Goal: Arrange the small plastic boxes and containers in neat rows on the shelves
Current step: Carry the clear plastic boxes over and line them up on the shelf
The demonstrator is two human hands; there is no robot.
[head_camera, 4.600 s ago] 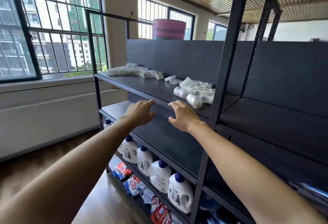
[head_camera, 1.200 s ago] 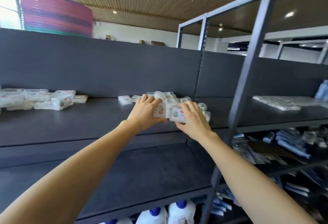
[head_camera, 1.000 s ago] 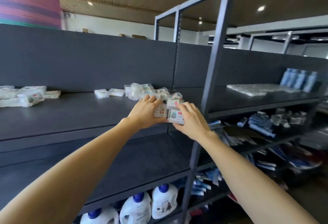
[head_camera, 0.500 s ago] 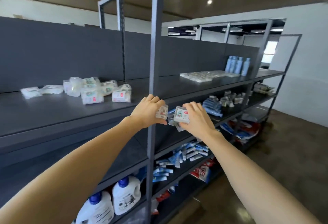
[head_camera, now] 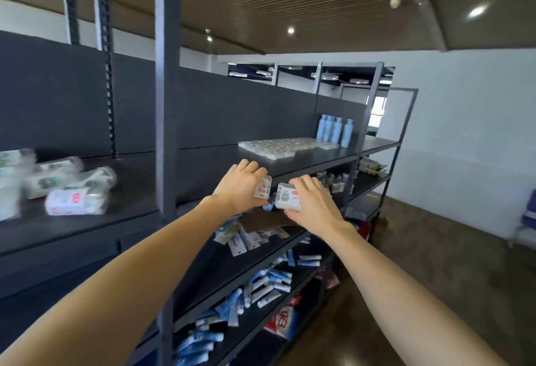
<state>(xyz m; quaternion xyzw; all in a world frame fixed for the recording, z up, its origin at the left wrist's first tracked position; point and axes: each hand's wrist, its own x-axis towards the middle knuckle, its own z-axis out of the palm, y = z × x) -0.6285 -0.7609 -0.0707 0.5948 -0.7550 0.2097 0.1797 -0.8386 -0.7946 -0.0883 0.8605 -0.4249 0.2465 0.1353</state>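
While both arms reach forward in front of the dark shelving, each hand carries one small plastic box in the air, just ahead of the front edge of the top shelf (head_camera: pixel 304 162) and above the shelf below it. The left hand (head_camera: pixel 239 188) curls its fingers over a small white box (head_camera: pixel 263 187) with a red mark on its label, turned edge-on to the camera. The right hand (head_camera: pixel 311 203) grips a second white box (head_camera: pixel 287 197) from the right side, fingers over its top and thumb beneath, its label showing a small round picture and a red tag. The two boxes sit just beside each other without clearly touching.

Further back on the same top shelf lies a flat block of clear small boxes (head_camera: pixel 278 146) set in neat rows; they are too small to count. Behind them stand four pale blue bottles (head_camera: pixel 333 130) upright in a close group near the back panel.

Left of the grey upright post (head_camera: pixel 165 90), a loose pile of white packets (head_camera: pixel 58 185) lies on its side on the top shelf, blurred, with at least five visible.

On the next shelf down, flat sachets (head_camera: pixel 240 238) lie scattered near the front. The shelf under that holds a jumble of blue and white tubes (head_camera: pixel 266 281), too many and too overlapped to count, and red and white bags (head_camera: pixel 282 322) sit on the lowest level. Brown flooring (head_camera: pixel 435 264) runs off to the right.
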